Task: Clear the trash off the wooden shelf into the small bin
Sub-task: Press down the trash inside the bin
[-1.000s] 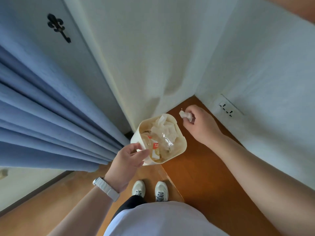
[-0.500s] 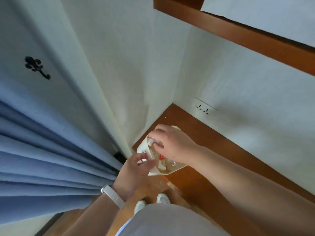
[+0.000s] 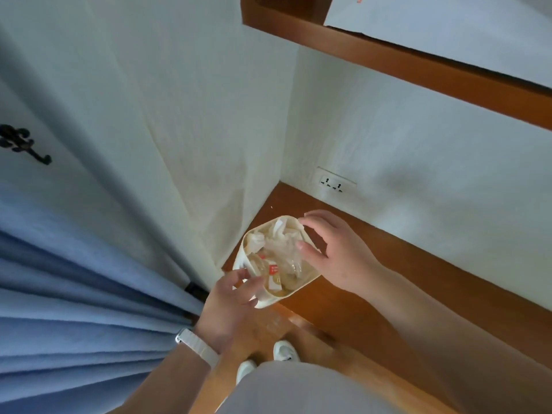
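A small cream bin is held at the left end of the wooden shelf, tilted toward me. It is full of crumpled white tissue, clear plastic and red-and-white wrappers. My left hand grips the bin's near rim, thumb inside. Over the bin's right side hovers my right hand, fingers spread and loosely bent, holding nothing. The shelf surface around the bin looks bare.
White walls meet in a corner behind the bin, with a power socket low on the right wall. An upper wooden shelf runs overhead. Blue curtains hang at left. My shoes show below on the wooden floor.
My right hand carried a white scrap from the shelf corner to the bin, let it go inside, and has now lifted off to the right with fingers open. The view tilted upward.
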### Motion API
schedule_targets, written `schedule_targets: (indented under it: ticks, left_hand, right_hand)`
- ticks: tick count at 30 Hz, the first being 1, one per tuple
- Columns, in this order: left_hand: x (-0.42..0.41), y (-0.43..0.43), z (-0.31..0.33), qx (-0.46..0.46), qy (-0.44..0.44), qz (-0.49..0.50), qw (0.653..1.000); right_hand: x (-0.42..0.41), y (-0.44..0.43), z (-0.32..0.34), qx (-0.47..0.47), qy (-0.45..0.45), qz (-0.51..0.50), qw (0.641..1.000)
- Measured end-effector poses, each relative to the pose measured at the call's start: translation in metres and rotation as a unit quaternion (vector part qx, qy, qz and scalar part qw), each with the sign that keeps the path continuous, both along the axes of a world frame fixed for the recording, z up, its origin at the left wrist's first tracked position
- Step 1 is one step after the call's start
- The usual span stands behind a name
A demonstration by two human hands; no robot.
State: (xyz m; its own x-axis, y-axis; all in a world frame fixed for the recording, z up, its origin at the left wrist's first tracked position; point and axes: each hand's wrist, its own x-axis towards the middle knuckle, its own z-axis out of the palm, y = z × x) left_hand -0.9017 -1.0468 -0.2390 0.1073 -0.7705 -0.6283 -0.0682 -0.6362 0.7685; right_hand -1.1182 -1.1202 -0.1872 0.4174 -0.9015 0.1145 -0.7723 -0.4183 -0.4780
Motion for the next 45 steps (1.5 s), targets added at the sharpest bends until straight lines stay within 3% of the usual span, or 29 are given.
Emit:
schedule_targets:
  ticks: [3,8,14,30,36,40,45]
  left_hand:
    - [0.000,-0.004,-0.001,-0.017,0.066,0.036,0.997]
    - [-0.005,-0.016,-0.010,-0.045,0.073,0.039,0.996]
    - [-0.021,-0.035,-0.020,-0.015,0.121,0.059,0.991]
    - [-0.056,-0.109,-0.038,-0.022,0.126,0.095,0.987]
    - [-0.058,-0.134,-0.047,-0.042,0.092,0.068,0.993]
    - [-0.060,-0.146,-0.057,-0.060,0.025,0.030,0.997]
    - [-0.067,-0.153,-0.061,-0.104,-0.093,0.066,0.988]
  right_hand:
    - [-0.005,0.011,-0.005,0.060,-0.044,-0.075,0.994]
    - [0.002,0.032,-0.023,0.117,-0.090,-0.136,0.980]
    - [0.008,0.037,-0.053,0.163,-0.090,-0.197,0.962]
    - [-0.018,-0.037,-0.087,0.172,0.013,-0.140,0.975]
    - [-0.024,-0.072,-0.093,0.179,0.025,-0.132,0.975]
    - [-0.026,-0.090,-0.095,0.181,0.025,-0.131,0.974]
    - [-0.026,-0.104,-0.098,0.178,0.015,-0.142,0.974]
